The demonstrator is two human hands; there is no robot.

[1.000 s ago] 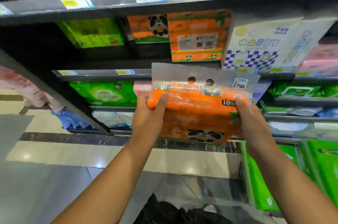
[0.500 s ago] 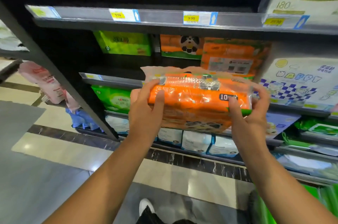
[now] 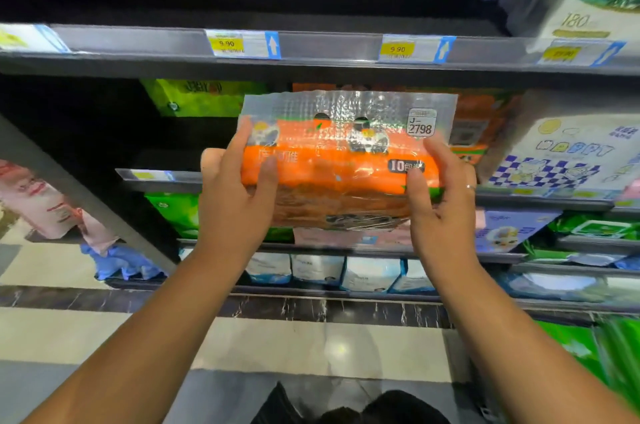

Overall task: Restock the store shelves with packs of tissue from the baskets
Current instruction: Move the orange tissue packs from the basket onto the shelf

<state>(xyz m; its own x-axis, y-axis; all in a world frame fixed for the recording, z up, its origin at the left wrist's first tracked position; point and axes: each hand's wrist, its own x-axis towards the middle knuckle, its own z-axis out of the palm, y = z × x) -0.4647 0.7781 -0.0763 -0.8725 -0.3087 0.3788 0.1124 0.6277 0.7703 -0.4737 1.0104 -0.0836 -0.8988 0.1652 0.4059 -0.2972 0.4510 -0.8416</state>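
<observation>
Between my two hands sits the orange pack of tissue (image 3: 341, 167), lifted to the level of the second shelf and not yet resting on it. My left hand (image 3: 235, 205) grasps its left end, thumb across the front and fingers (image 3: 239, 146) reaching up the side, while my right hand (image 3: 440, 201) clamps the right end in the same way. I hold it by both ends because the pack is soft and wide; a one-handed grip would likely let it sag or twist. Its clear plastic flap (image 3: 346, 108), with two hanging holes and a code sticker (image 3: 420, 122), points upward, so the pack goes in upright with its printed face outward.

Behind the pack, to the right, stands an orange pack (image 3: 485, 125) of the same kind, which I judge marks the slot I am aiming for. A green pack (image 3: 197, 97) sits to the left on that shelf, with a dark gap between it and the orange ones. Farther right leans a white and blue checked pack (image 3: 561, 153). Above runs the shelf edge (image 3: 329, 45) with its yellow price tags (image 3: 227, 43), low enough that I must tip the flap under it.
</observation>
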